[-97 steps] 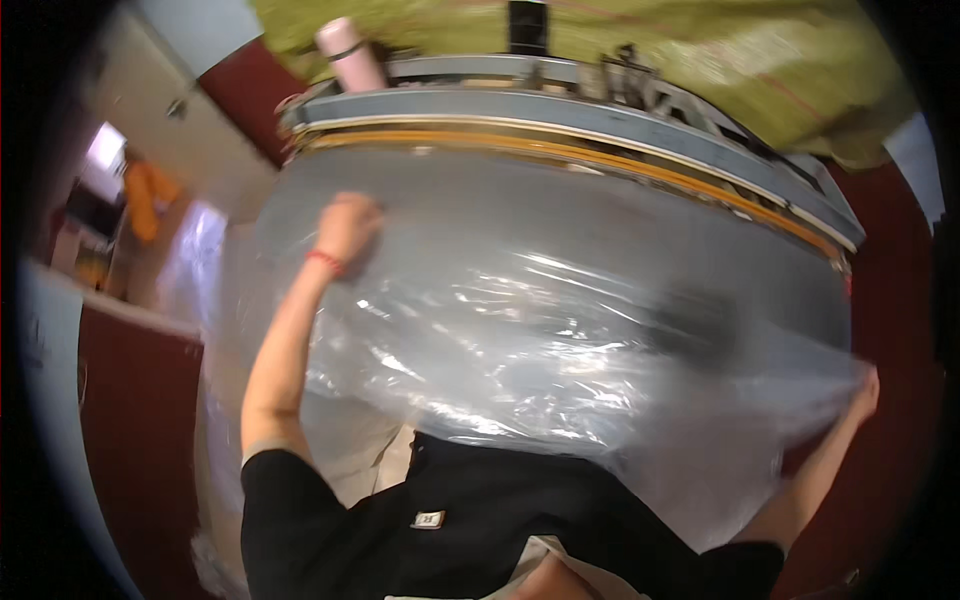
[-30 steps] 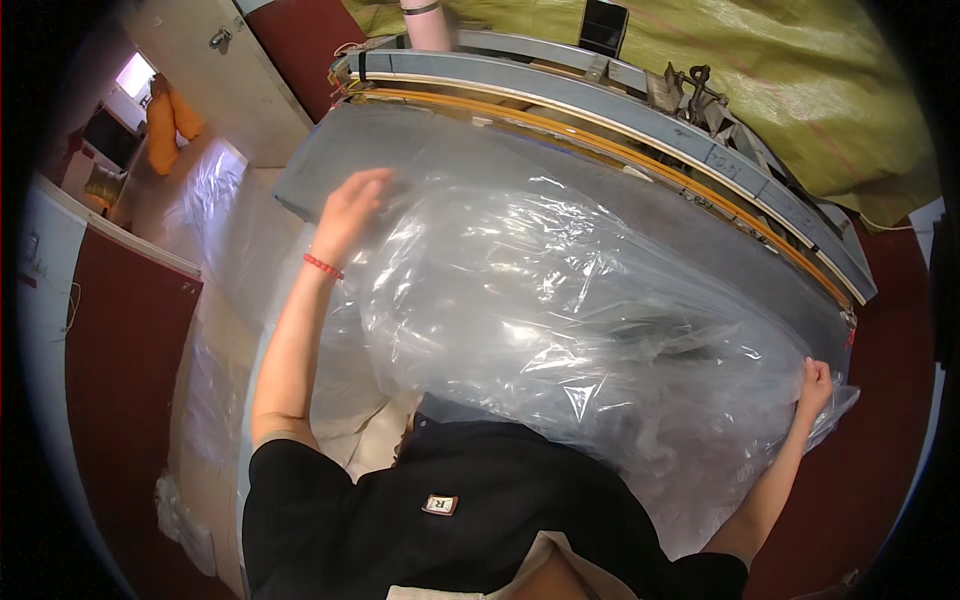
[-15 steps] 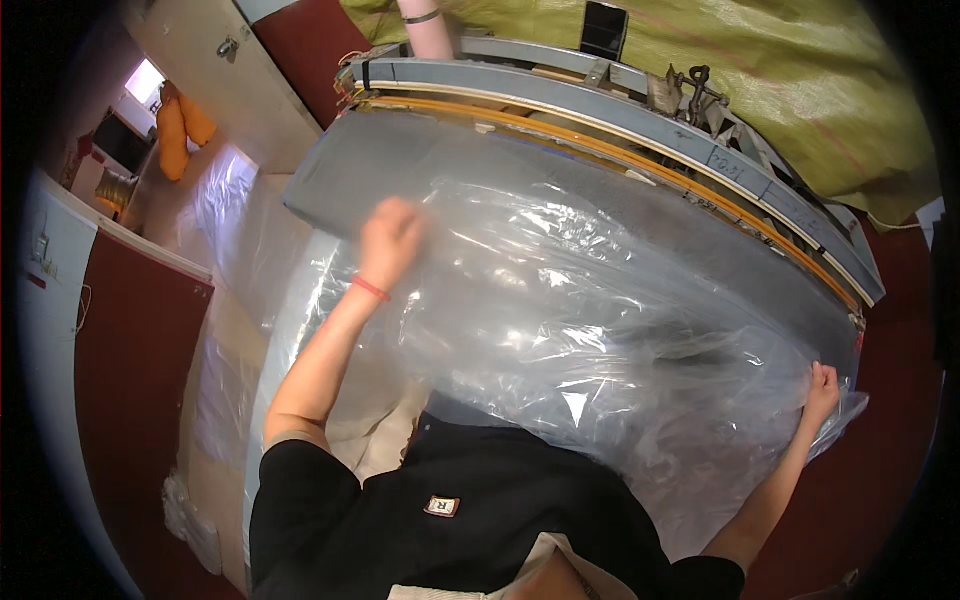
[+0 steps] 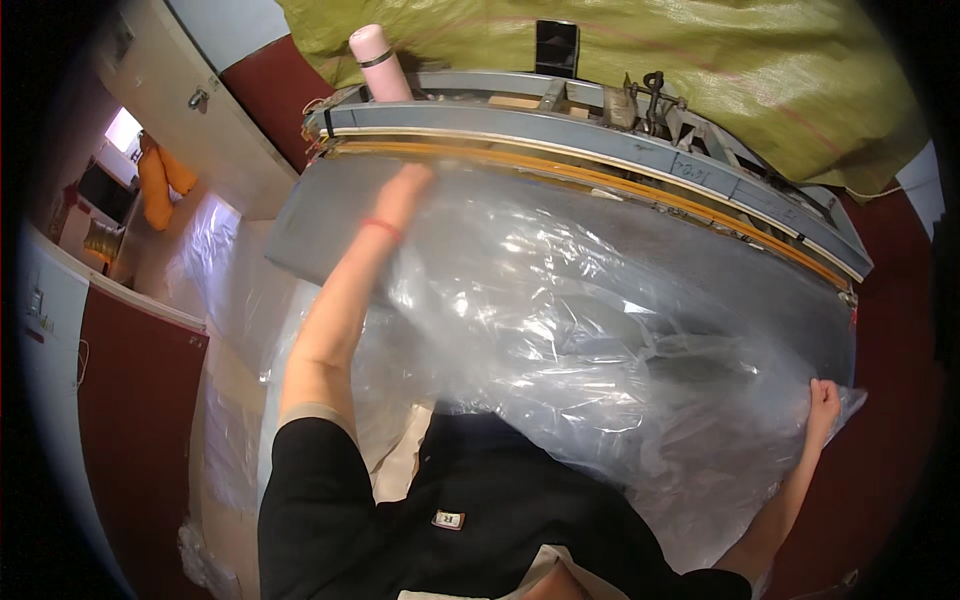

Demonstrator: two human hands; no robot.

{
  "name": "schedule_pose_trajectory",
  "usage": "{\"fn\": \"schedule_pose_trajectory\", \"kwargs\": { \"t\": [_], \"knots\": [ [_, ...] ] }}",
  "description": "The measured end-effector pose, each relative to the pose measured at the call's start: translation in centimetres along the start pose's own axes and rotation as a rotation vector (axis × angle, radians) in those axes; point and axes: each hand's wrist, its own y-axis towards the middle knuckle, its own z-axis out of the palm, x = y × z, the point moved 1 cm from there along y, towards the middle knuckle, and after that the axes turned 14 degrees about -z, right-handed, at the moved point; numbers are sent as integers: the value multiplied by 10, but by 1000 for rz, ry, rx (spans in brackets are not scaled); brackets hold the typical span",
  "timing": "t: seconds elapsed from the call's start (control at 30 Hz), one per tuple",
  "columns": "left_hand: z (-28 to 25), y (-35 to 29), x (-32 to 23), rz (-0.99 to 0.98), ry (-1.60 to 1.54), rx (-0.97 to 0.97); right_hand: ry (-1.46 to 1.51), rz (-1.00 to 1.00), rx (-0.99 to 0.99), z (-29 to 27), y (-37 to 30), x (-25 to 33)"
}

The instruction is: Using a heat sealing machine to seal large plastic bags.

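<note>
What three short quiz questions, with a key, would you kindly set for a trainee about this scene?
1. True or false: a red bracelet sits at the wrist of the left hand.
2. Multiple choice: what is the right hand pinching? a) a towel; b) clear plastic film; c) a pair of scissors.
3. Fill the gap: in the picture, the pink bottle is to the ____ of the black rectangular object.

Key: 1. True; 2. b; 3. left.

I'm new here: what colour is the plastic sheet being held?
The sheet is clear, with white glints; the head view shows it best.
</note>
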Motion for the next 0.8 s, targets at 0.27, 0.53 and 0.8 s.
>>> {"fn": "schedule_pose_trajectory", "kwargs": {
  "t": [0.27, 0.53, 0.8],
  "knots": [
    [3, -20, -64, -136, -120, 117, -7, 199, 83, -71, -99, -58],
    [-4, -12, -94, -360, -12, 175, 115, 243, -33, -66, -101, -56],
    [27, 15, -44, -524, -509, 238, -44, 228, -183, -31, 19, -109]
  ]
}}
